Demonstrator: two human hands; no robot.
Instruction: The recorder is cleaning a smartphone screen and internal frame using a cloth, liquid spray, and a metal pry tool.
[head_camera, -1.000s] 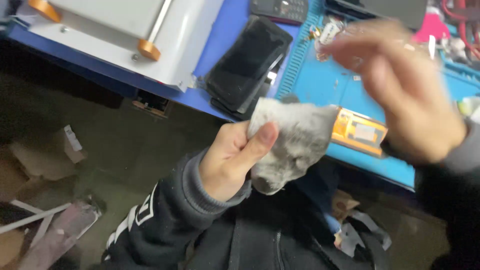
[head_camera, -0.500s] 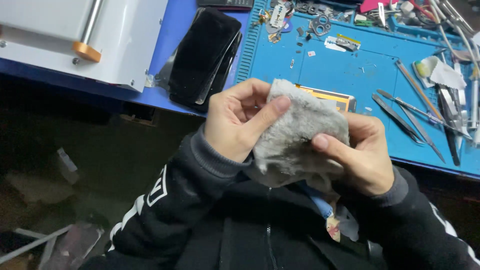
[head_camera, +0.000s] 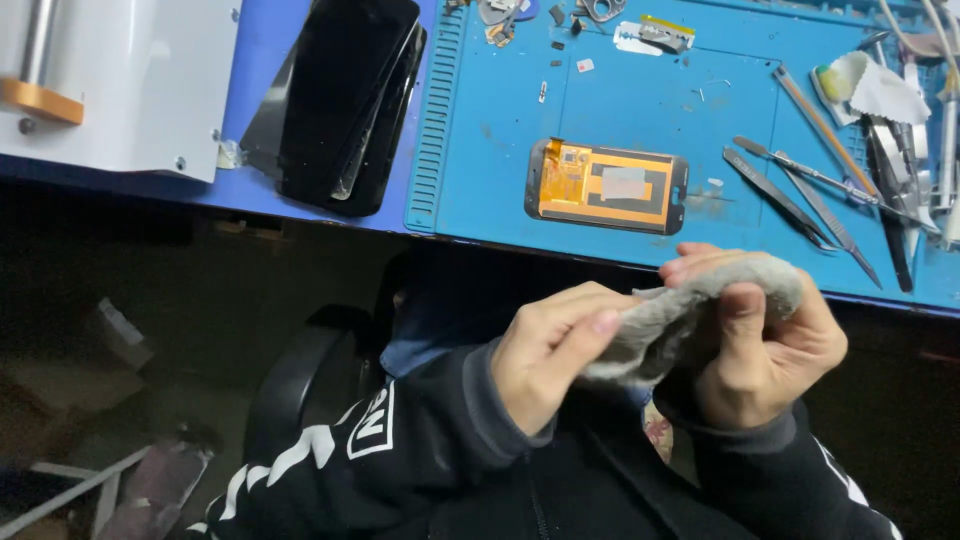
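Observation:
Both hands hold a grey, worn cloth (head_camera: 668, 318) in front of my lap, below the bench edge. My left hand (head_camera: 545, 352) pinches its left end between thumb and fingers. My right hand (head_camera: 760, 345) wraps over the right end, thumb pressed on top. On the blue work mat (head_camera: 500, 150) just above the hands lies a phone screen panel (head_camera: 607, 186), back side up, orange with a dark frame. Neither hand touches it.
A stack of black phone screens (head_camera: 340, 95) lies left of the mat. A white machine (head_camera: 110, 80) with an orange knob stands at far left. Tweezers and thin tools (head_camera: 800, 190) lie to the right, small parts at the mat's top. A black chair and floor clutter lie below.
My right hand came down from the air and took hold of the cloth with the left. Both hands and cloth have since shifted to the right, the cloth now bunched narrower.

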